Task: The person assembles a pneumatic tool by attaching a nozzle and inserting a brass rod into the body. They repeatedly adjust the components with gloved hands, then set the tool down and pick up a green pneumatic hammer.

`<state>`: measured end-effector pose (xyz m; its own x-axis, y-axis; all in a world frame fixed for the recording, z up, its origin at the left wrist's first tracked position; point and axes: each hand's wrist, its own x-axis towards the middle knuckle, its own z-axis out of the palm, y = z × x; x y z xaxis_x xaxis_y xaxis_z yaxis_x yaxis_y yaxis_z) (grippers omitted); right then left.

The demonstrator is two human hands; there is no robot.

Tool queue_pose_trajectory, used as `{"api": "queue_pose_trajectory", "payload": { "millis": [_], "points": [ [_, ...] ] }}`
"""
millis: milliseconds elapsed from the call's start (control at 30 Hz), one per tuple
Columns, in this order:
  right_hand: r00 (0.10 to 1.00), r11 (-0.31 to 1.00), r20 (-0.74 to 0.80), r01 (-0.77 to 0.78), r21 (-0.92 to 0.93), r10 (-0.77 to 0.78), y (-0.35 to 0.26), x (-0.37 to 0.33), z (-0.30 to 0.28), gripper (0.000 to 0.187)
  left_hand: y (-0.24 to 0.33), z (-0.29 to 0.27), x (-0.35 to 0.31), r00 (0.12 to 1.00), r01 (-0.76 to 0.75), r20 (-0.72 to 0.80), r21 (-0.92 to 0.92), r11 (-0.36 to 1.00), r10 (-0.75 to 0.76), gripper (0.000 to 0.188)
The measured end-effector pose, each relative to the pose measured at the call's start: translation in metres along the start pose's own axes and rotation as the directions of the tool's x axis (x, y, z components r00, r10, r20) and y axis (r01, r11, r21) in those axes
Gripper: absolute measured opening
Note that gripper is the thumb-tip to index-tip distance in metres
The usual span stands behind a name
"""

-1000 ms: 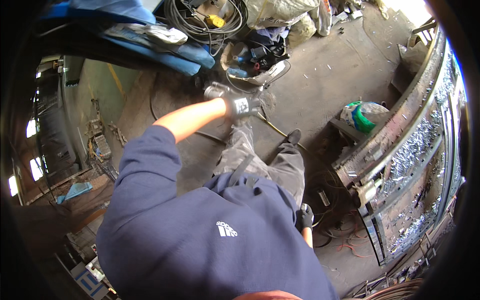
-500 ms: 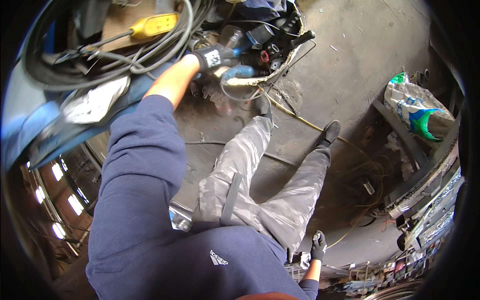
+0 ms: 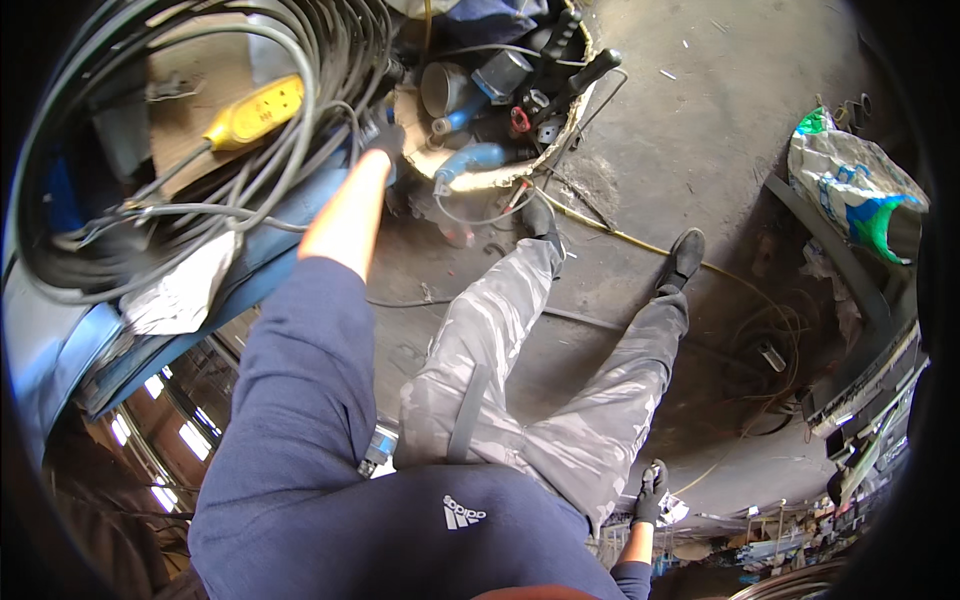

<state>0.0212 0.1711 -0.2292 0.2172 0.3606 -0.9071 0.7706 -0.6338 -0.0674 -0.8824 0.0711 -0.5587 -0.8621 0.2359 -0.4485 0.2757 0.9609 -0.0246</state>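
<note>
My left hand (image 3: 381, 138), in a dark glove, is at the left rim of a round container (image 3: 402, 112), beside a coil of thick grey cable (image 3: 300, 180). Its fingers blend into the dark background, so their grip is unclear. Inside the container lie blue-bodied power tools (image 3: 478, 158), a cup-shaped metal guard (image 3: 443, 90) and black handles (image 3: 597, 70). A yellow socket block (image 3: 258, 112) rests within the cable coil. Low beside my right leg hangs my gloved right hand (image 3: 652, 487), fingers curled; what they hold, if anything, cannot be made out.
A blue surface (image 3: 285, 215) under the coil carries crumpled white paper (image 3: 185, 290). A yellow hose (image 3: 620, 245) and a dark cable (image 3: 575, 318) cross the floor around my feet. At right, a white-and-green sack (image 3: 855, 185) lies beside metal profiles (image 3: 840, 270).
My left hand has moved from over the blue tools to the container's left rim, nearer the cable coil. The whole view has shifted slightly. My right hand stays low at my side.
</note>
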Motion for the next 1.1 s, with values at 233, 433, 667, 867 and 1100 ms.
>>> {"api": "queue_pose_trajectory", "payload": {
  "millis": [233, 433, 667, 867, 1100],
  "points": [
    [0.892, 0.921, -0.259, 0.319, -0.223, -0.371, -0.022, -0.032, -0.022, 0.037, 0.13, -0.028, -0.259, 0.959, -0.009, 0.103, -0.92, 0.391, 0.266, 0.039],
    [0.802, 0.894, -0.525, 0.42, 0.155, -0.286, -0.026, -0.062, -0.1, 0.041, 0.357, -0.091, -0.495, 0.806, 0.072, 0.198, -0.968, 0.239, 0.558, 0.052],
    [0.674, 0.726, -0.714, 0.585, 0.361, -0.189, 0.025, -0.059, -0.201, 0.037, 0.62, -0.136, -0.679, 0.424, -0.345, 0.051, -0.914, 0.213, 0.904, 0.041],
    [0.601, 0.668, -0.782, 0.652, 0.358, -0.167, 0.07, -0.063, -0.265, 0.037, 0.816, -0.088, -0.728, 0.337, -0.648, 0.148, -0.681, 0.343, 0.93, 0.05],
    [0.476, 0.685, -0.861, 0.689, 0.238, -0.18, 0.079, -0.09, -0.305, 0.043, 0.937, -0.026, -0.74, 0.433, -0.857, 0.477, -0.044, 0.513, 0.765, 0.061]
  ]
}}
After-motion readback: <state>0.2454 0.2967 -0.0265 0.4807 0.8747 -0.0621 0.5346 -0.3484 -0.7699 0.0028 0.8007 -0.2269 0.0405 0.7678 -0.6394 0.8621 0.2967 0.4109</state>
